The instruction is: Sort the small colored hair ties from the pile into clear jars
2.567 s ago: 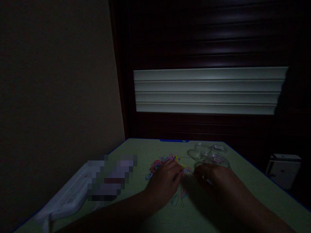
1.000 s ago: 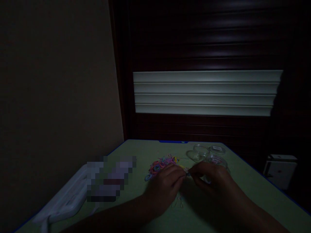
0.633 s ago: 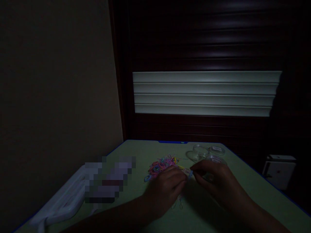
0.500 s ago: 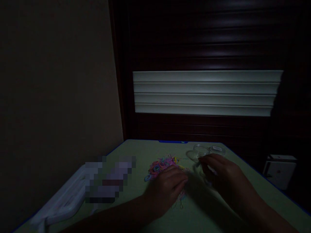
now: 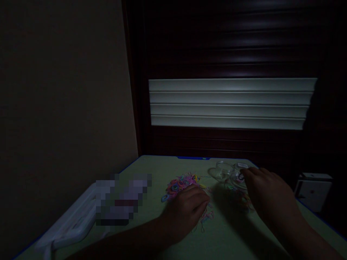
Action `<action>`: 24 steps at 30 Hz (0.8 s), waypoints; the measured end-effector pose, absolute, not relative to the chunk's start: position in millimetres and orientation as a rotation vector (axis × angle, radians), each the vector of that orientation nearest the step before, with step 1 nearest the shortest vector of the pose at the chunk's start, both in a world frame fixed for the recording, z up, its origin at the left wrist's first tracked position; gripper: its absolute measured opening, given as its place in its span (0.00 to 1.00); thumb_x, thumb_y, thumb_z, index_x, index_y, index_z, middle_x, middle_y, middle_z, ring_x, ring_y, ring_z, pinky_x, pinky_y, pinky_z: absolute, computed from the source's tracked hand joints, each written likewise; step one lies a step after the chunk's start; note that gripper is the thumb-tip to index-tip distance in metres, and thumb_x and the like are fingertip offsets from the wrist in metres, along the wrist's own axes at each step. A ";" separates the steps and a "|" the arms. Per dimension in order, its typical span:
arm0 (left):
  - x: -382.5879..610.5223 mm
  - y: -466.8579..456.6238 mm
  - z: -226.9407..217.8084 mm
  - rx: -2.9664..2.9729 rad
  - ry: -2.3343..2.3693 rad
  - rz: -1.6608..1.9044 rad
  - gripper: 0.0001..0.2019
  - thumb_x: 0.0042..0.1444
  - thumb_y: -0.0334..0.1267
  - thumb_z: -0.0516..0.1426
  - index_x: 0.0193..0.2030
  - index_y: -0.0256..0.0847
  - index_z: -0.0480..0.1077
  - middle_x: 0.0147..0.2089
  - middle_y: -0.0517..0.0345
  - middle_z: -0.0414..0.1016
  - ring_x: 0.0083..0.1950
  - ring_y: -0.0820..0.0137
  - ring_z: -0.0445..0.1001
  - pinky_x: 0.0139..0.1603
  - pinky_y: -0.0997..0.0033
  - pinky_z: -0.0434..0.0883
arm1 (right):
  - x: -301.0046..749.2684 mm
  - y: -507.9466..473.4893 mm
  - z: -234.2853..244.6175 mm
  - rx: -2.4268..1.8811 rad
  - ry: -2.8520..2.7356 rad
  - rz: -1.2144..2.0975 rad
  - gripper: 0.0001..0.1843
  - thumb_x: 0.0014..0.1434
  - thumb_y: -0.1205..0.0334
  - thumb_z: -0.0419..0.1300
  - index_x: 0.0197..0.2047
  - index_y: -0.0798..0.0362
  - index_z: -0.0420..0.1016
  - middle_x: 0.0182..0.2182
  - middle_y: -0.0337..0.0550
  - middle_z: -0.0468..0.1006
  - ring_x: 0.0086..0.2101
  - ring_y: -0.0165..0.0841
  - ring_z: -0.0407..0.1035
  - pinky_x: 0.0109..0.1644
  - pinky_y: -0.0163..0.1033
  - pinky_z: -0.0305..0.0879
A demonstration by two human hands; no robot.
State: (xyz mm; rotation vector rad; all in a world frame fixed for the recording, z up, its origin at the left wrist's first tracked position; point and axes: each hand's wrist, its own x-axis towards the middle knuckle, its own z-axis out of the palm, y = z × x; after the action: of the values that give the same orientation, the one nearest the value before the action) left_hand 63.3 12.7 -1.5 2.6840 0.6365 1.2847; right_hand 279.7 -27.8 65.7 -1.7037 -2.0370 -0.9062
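Note:
A tangled pile of small coloured rubber bands [image 5: 180, 183] lies mid-table. My left hand [image 5: 185, 209] rests at its near edge, fingers curled together; whatever they hold is hidden. Over on the right, my right hand [image 5: 271, 191] pinches a small dark rubber band [image 5: 241, 176] above a round clear container [image 5: 235, 177]. Beneath that hand, in its shadow, is a second loose group of coloured bands [image 5: 241, 200]. Another clear round container [image 5: 224, 168] stands just behind, beside a clear lid [image 5: 242, 165] with a white label.
A white plastic rack-like object [image 5: 73, 220] lies along the table's left side, next to a pixelated patch. A few pink bands [image 5: 207, 216] are scattered near my left hand. Beyond the blue-edged table [image 5: 162, 164] are a dark slatted panel and, at right, a white box [image 5: 313, 191].
My right hand has moved right, from near the rear clear container to over the nearer one, uncovering the bands on the right. The left hand stays almost still.

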 end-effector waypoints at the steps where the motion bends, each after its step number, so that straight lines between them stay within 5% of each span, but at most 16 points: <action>1: 63.4 12.9 -1.4 2.689 0.632 1.287 0.07 0.58 0.27 0.51 0.40 0.36 0.69 0.37 0.53 0.72 0.40 0.69 0.68 0.42 0.69 0.65 | 279.9 -27.7 65.6 -1.699 -2.043 -0.899 0.15 0.47 0.79 0.52 0.34 0.54 0.72 0.31 0.49 0.76 0.32 0.41 0.68 0.33 0.41 0.58; 7: 64.9 10.7 0.5 2.697 0.673 1.252 0.07 0.57 0.26 0.51 0.39 0.37 0.69 0.36 0.55 0.72 0.39 0.71 0.67 0.41 0.71 0.65 | 277.3 -26.7 65.0 -1.656 -2.079 -0.765 0.15 0.51 0.76 0.50 0.39 0.56 0.73 0.34 0.51 0.76 0.35 0.42 0.68 0.36 0.43 0.60; 12: 64.9 12.7 2.3 2.576 0.827 1.289 0.07 0.57 0.27 0.52 0.38 0.39 0.69 0.37 0.57 0.73 0.40 0.72 0.69 0.44 0.73 0.64 | 265.5 -19.6 54.3 -1.358 -2.100 -0.185 0.14 0.57 0.69 0.49 0.42 0.52 0.72 0.38 0.46 0.75 0.37 0.34 0.69 0.39 0.37 0.62; 18: 62.1 18.1 4.9 2.399 1.136 1.386 0.07 0.55 0.26 0.54 0.34 0.40 0.70 0.35 0.60 0.73 0.38 0.72 0.70 0.42 0.74 0.63 | 252.3 -22.0 40.7 -1.275 -2.433 0.066 0.11 0.56 0.66 0.50 0.25 0.50 0.70 0.25 0.37 0.73 0.24 0.27 0.65 0.27 0.31 0.55; 24: 54.6 20.2 6.2 2.400 1.221 1.320 0.06 0.56 0.29 0.53 0.34 0.40 0.71 0.35 0.59 0.72 0.39 0.70 0.69 0.41 0.73 0.64 | 249.7 -25.4 33.9 -1.317 -2.435 0.047 0.16 0.60 0.60 0.47 0.24 0.51 0.67 0.23 0.37 0.70 0.21 0.25 0.61 0.23 0.31 0.50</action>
State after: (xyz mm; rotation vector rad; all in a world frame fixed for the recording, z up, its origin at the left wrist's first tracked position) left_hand 54.6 20.2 6.2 2.4001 1.2205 1.3203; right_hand 249.7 -25.4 33.9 -1.3169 -2.4346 0.0468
